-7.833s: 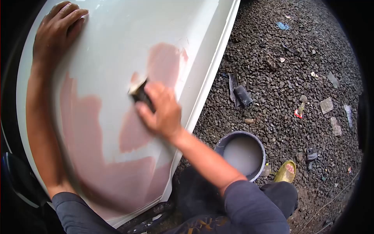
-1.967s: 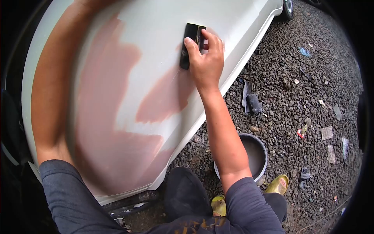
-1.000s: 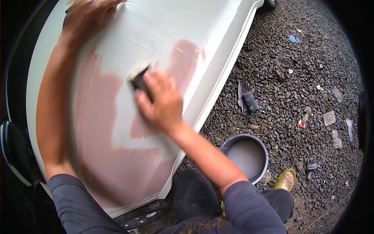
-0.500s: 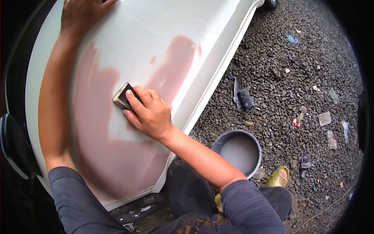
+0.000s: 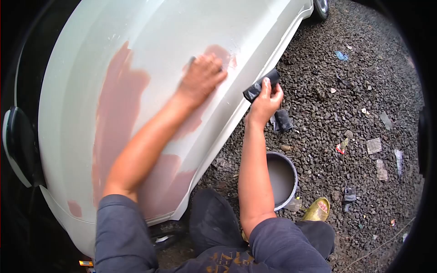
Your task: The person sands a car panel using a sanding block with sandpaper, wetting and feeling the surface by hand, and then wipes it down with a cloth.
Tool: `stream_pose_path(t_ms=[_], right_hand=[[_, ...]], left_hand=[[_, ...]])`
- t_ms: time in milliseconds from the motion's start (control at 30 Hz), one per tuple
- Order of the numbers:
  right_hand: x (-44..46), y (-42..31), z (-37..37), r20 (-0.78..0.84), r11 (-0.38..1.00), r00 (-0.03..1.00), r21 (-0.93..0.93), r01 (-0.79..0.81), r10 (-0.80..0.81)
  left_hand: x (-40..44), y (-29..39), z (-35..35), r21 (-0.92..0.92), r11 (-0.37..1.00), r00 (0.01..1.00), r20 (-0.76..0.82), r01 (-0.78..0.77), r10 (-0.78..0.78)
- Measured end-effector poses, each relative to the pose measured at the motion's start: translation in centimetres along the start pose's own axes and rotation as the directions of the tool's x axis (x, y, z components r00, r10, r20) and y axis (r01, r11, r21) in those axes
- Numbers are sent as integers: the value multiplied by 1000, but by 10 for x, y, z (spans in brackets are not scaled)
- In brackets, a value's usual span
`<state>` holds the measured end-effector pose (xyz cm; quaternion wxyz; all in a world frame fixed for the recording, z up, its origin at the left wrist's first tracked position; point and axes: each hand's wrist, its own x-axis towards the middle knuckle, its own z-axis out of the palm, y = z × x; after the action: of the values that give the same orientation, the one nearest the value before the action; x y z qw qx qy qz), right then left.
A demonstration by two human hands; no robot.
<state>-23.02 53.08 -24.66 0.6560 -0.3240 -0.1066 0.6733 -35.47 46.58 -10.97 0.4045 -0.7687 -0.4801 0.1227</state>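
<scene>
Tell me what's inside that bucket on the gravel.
Cloudy grey liquid shows inside the bucket. The right forearm covers the bucket's left part, and the murky liquid hides the bottom, so anything lying there can't be seen.

The bucket [image 5: 295, 179] stands on the gravel [image 5: 314, 132], right of the car panel [image 5: 159, 100], with the block [image 5: 252, 92] at its edge.

Dark grey gravel [image 5: 327, 123] is covering the ground on the right of the view, giving way to brownish soil [image 5: 339, 253] near the bottom, where a thin wire [image 5: 373, 250] is running slantwise. Litter is lying scattered over the stones — a blue scrap [image 5: 342, 55], a clear plastic piece [image 5: 373, 145], a red-and-white wrapper [image 5: 341, 146] — and soft, even light is falling there, while the far left is sinking into near-black shadow.
</scene>
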Motion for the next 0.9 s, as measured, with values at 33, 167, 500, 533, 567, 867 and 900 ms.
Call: stream_pose_path(t_ms=[33, 167, 500, 533, 567, 867, 900], right_hand=[[2, -3, -11, 23, 999, 1000, 49, 13, -15], [26, -53, -36, 45, 995, 994, 25, 99, -101], [37, -134, -44, 21, 962, 980, 193, 192, -200], [38, -138, -40, 14, 958, 978, 206, 199, -206], [36, -142, -36, 5, 955, 979, 218, 199, -205], [9, -166, -5, -13, 922, 983, 345, 175, -182], [1, -171, 0, 12, 916, 983, 366, 166, -183]], left_hand=[[-9, 23, 13, -96, 995, 999, 25, 41, -39], [-35, 149, 20, -486, 840, 967, 198, 241, -163], [-133, 460, 79, -562, -139, 568, 823, 815, 7], [-132, 453, 84, -599, -39, 599, 800, 800, -21], [-105, 401, 60, -641, 276, 675, 736, 717, -45], [59, -82, -92, 690, 719, 920, 227, 81, -321], [64, -93, -92, 694, 714, 902, 246, 93, -356]])
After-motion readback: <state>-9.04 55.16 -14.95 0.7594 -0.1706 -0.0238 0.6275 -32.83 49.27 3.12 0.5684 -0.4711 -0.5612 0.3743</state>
